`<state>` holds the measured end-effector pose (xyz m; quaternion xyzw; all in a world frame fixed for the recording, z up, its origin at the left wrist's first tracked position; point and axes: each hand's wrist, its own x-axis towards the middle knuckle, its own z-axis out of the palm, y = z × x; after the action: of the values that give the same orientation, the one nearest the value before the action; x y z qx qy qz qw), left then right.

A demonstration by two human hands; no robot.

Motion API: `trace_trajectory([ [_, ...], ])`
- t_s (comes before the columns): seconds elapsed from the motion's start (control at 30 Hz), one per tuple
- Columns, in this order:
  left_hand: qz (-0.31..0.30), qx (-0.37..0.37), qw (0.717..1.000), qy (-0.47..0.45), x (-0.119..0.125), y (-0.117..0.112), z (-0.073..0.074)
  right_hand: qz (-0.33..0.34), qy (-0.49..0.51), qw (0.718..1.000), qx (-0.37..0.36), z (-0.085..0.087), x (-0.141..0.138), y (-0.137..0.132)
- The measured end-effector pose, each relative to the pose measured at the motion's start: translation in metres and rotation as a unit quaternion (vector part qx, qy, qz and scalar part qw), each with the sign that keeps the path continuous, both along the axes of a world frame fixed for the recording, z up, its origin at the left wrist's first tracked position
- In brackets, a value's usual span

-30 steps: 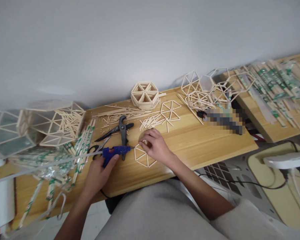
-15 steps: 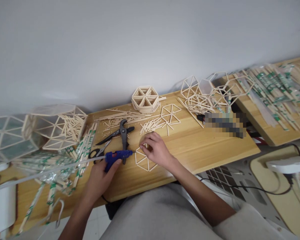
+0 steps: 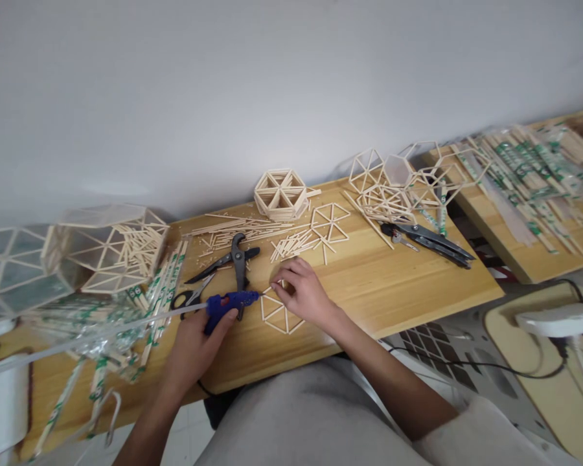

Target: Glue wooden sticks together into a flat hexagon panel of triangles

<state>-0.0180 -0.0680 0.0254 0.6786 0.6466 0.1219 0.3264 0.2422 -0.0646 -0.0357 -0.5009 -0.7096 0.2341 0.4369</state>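
My left hand is wrapped round the grip of a blue hot glue gun, with a long pale glue stick running out of its back. The gun's nozzle points right, close to the upper left corner of a hexagon frame of thin wooden sticks lying flat on the table. At that corner, my right hand pinches a short wooden stick between thumb and fingertips. The hand covers the frame's upper right part. Whether the nozzle touches the wood, I cannot tell.
Black cutters and scissors lie behind the glue gun. Farther back are loose sticks, a stack of hexagons and another frame. Black pliers lie right; wrapped chopsticks lie left.
Both hands, the glue gun and the frame hold nearly the same positions. The view has shifted very slightly, and the pliers on the right now show clearly.
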Motion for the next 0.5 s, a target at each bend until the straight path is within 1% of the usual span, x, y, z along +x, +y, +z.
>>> trace_trajectory([
  [0.1,0.019,-0.008,1.0,0.008,-0.0018,0.0002,0.0015,0.001,0.0,1.0,0.003,-0.0004,0.0003,0.0001],
  [0.23,0.035,-0.031,0.999,0.002,-0.0027,0.0011,-0.0033,0.001,0.001,1.0,0.0,-0.0007,0.0004,0.0001],
  [0.37,0.039,-0.048,0.998,-0.012,-0.0034,0.0011,-0.0081,0.001,0.003,1.0,-0.004,-0.0004,0.0001,0.0002],
  [0.5,0.035,-0.044,0.998,-0.005,-0.0042,-0.0001,-0.0051,-0.001,0.0,1.0,0.002,0.0003,0.0003,0.0005],
])
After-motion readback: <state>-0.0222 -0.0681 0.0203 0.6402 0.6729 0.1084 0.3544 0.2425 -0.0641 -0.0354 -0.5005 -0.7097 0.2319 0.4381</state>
